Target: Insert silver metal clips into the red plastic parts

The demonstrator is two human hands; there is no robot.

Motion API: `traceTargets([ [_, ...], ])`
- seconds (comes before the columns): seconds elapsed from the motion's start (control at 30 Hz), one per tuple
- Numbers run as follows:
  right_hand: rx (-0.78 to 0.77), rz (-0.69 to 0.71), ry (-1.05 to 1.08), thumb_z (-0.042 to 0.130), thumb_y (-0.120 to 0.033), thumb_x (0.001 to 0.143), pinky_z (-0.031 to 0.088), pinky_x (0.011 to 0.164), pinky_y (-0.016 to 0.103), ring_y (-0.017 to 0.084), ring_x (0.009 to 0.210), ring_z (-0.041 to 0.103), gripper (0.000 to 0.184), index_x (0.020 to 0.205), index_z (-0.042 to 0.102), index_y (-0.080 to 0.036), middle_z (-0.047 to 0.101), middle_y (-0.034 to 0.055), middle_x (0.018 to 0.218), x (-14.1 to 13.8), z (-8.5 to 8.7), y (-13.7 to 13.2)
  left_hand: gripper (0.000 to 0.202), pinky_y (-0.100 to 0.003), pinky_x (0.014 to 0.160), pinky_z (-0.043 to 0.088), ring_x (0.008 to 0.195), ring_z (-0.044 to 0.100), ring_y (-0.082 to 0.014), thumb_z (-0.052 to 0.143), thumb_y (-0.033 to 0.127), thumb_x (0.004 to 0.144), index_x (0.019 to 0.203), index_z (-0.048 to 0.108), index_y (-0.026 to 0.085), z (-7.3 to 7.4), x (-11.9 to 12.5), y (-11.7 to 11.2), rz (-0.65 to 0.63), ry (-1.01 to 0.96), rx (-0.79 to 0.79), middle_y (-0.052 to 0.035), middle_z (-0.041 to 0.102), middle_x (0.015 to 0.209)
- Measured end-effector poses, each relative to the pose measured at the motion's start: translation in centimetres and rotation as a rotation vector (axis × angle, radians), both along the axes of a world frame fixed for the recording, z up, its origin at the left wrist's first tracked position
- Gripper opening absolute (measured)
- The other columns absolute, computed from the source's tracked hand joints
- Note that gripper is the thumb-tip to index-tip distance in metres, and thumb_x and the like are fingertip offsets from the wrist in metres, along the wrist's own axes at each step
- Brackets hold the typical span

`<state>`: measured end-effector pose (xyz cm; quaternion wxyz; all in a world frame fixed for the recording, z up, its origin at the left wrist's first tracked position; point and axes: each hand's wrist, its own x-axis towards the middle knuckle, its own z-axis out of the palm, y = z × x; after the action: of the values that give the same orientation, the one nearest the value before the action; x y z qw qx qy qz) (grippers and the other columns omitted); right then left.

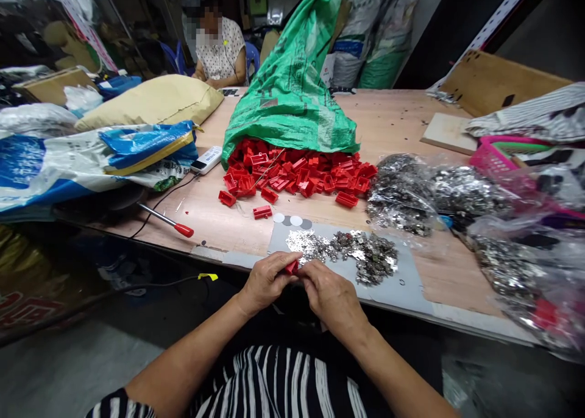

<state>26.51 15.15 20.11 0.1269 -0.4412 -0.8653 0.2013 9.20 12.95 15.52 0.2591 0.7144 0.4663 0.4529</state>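
Observation:
Between thumb and fingers, my left hand (267, 281) grips a small red plastic part (291, 267) just off the table's front edge. My right hand (331, 293) is closed with its fingertips against the right end of that part; whether it pinches a metal piece is hidden. Just beyond the hands, a grey mat (411, 284) bears loose piles of small metal pieces, one shiny (306, 244) and one darker (372, 256). Farther back, a heap of similar red plastic parts (301, 174) spills from the mouth of a green woven sack (292, 107).
Clear bags of metal pieces (402, 192) lie at the right, near a pink basket (496, 156). A lever with a red handle (183, 230) sticks out at the left. Blue-and-white sacks (91, 162) cover the left side. Across the table sits another person (222, 52).

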Motion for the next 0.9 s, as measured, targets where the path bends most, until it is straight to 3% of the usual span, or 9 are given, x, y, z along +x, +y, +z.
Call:
traceTargets([
  [0.23,0.031,0.024,0.188,0.041,-0.019,0.093,0.049,0.078,0.031,0.019,0.090,0.061,0.024,0.111,0.056,-0.023,0.061,0.0060,0.100,1.6,-0.2,0.1,0.027,-0.032,0.088,0.047,0.096,0.061,-0.0190,0.071,0.021,0.076,0.102,0.063,0.020,1.6,0.3,-0.7,0.090,-0.210,-0.123,-0.0061,0.066,0.101],
  [0.33,0.006,0.023,0.350,0.037,-0.023,0.096,0.047,0.082,0.032,0.019,0.093,0.060,0.021,0.109,0.053,-0.023,0.061,0.0071,0.102,2.7,-0.1,-0.1,0.027,-0.029,0.086,0.046,0.093,0.062,-0.0172,0.073,0.020,0.073,0.096,0.060,0.019,3.0,1.0,-1.5,0.142,-0.532,-0.253,-0.0043,0.064,0.099],
  [0.4,-0.088,0.024,0.403,0.036,-0.026,0.097,0.047,0.079,0.030,0.017,0.086,0.061,0.020,0.110,0.051,-0.023,0.064,0.0049,0.095,3.2,0.3,-0.4,0.028,-0.026,0.083,0.047,0.089,0.063,-0.0148,0.074,0.020,0.072,0.094,0.057,0.019,3.9,1.6,-1.9,0.142,-0.803,-0.368,-0.0014,0.064,0.095],
  [0.5,-0.225,0.058,0.397,0.033,-0.029,0.099,0.046,0.075,0.028,0.015,0.075,0.062,0.030,0.127,0.043,-0.024,0.066,-0.0001,0.082,3.5,1.0,-0.8,0.026,-0.027,0.083,0.047,0.085,0.067,-0.0146,0.074,0.024,0.074,0.091,0.055,0.018,5.0,2.4,-2.3,0.078,-1.139,-0.563,0.0003,0.066,0.087],
  [0.63,-0.216,0.097,0.349,0.032,-0.031,0.099,0.046,0.077,0.027,0.015,0.074,0.063,0.042,0.140,0.035,-0.026,0.067,-0.0015,0.078,3.1,1.5,-1.3,0.019,-0.028,0.083,0.049,0.083,0.069,-0.0167,0.071,0.025,0.079,0.078,0.055,0.014,5.0,3.2,-2.6,-0.044,-1.400,-0.762,-0.0049,0.070,0.082],
  [0.8,-0.152,0.105,0.314,0.036,-0.035,0.098,0.048,0.069,0.027,0.017,0.073,0.066,0.041,0.137,0.046,-0.026,0.070,0.0015,0.079,2.8,1.5,-1.3,0.009,-0.028,0.079,0.052,0.073,0.069,-0.0149,0.064,0.019,0.084,0.086,0.061,0.010,4.5,3.7,-2.9,0.022,-1.585,-0.872,-0.0069,0.071,0.080],
  [0.9,-0.129,0.127,0.333,0.037,-0.035,0.098,0.050,0.074,0.028,0.018,0.080,0.068,0.039,0.135,0.048,-0.027,0.072,0.0033,0.090,2.8,1.3,-1.2,0.010,-0.029,0.080,0.054,0.073,0.070,-0.0160,0.057,0.018,0.088,0.087,0.062,0.009,4.7,3.9,-2.9,0.025,-1.628,-0.903,-0.0085,0.072,0.081],
])
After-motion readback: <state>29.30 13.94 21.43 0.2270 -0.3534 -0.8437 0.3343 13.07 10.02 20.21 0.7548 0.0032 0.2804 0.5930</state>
